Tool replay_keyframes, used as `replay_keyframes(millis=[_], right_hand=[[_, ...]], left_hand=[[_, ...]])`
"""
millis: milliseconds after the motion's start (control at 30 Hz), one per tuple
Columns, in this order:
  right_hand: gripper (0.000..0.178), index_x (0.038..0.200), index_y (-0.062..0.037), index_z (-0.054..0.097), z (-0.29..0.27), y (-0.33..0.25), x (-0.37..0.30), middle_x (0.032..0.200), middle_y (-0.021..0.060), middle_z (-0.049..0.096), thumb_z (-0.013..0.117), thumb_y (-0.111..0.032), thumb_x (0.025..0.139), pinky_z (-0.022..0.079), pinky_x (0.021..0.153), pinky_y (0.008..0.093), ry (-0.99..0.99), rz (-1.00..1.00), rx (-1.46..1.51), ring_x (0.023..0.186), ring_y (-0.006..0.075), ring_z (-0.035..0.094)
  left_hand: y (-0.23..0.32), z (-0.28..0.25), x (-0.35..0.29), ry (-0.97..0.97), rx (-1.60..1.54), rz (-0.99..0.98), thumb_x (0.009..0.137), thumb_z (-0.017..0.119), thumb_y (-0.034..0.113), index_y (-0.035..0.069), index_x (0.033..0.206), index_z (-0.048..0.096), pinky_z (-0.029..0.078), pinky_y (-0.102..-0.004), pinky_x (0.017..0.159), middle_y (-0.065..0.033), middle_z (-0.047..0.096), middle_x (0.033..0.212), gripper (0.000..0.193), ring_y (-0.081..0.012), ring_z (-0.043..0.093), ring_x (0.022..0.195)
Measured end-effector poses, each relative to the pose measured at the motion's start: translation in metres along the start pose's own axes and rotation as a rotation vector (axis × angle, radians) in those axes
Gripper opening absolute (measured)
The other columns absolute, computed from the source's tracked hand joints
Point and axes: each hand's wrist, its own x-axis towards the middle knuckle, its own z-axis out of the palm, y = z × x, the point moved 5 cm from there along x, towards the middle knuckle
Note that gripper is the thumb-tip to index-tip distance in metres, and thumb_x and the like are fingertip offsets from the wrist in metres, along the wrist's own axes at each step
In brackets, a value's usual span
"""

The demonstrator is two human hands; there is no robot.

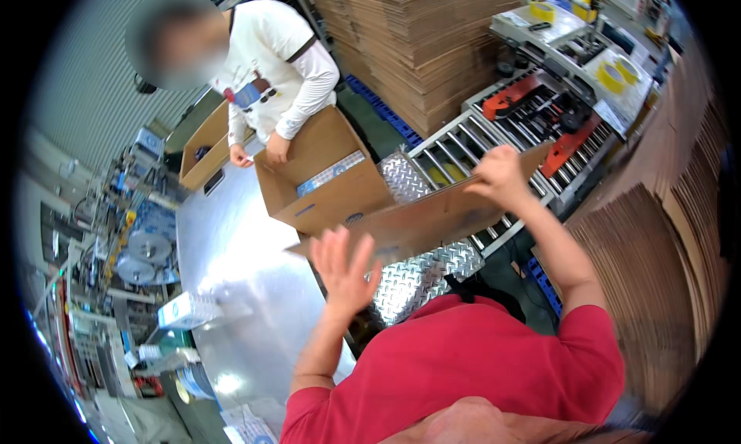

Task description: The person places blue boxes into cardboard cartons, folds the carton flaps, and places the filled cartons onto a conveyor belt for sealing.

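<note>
A flattened brown cardboard box (421,226), somewhat blurred, stretches at a slant in front of my chest. My right hand (500,179) is closed on its upper edge near the right end. By the box's left end, my left hand (341,274) is raised with fingers spread and nothing in it; whether its palm touches the cardboard I cannot tell. Just beyond stands an open cardboard carton (328,205) holding a white and blue packet (332,172). A co-worker (282,74) in a white top leans over that carton, one hand at its rim.
A shiny metal table (255,290) runs along the left, bearing a white and blue pack (187,310). To the right is a roller conveyor (455,147) with a taping machine (567,112). Stacked flat cardboard stands at the back (417,50) and right (633,259). Another carton (207,147) is behind.
</note>
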Motion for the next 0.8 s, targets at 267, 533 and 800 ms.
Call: replay_keyframes(millis=[267,533,800], right_hand=[[0.052,0.110,-0.0116,0.054,0.014,-0.052,0.004,0.124,0.0033,0.051,0.069,-0.037,0.067,0.029,0.098,0.0385,-0.172,-0.333,0.113,0.119,0.0209,0.044],[0.030,0.060,-0.0124,0.050,0.001,-0.028,-0.001,0.066,0.0013,0.048,0.066,-0.037,0.066,0.029,0.076,0.0368,-0.166,-0.409,0.611,0.077,0.0198,0.051],[0.049,0.126,-0.0125,0.046,0.074,-0.189,0.038,0.128,0.0119,0.042,0.055,-0.034,0.083,0.022,0.102,0.0456,-0.385,-0.794,0.989,0.122,0.0283,0.037]], left_hand=[[-0.087,0.055,0.020,-0.992,-0.314,-0.530,0.092,0.036,0.045,0.012,0.132,0.040,0.041,-0.0377,0.091,-0.0157,0.056,0.119,0.052,-0.0319,0.052,0.110],[-0.114,-0.023,-0.035,-0.942,0.337,-0.630,0.072,0.068,0.044,0.002,0.058,0.059,0.047,-0.0432,0.059,-0.0150,0.060,0.064,0.045,-0.0348,0.059,0.066],[-0.079,-0.012,-0.098,-1.332,-0.300,-0.775,0.086,0.050,0.036,-0.001,0.114,0.046,0.044,-0.0425,0.082,-0.0263,0.058,0.098,0.047,-0.0377,0.056,0.091]])
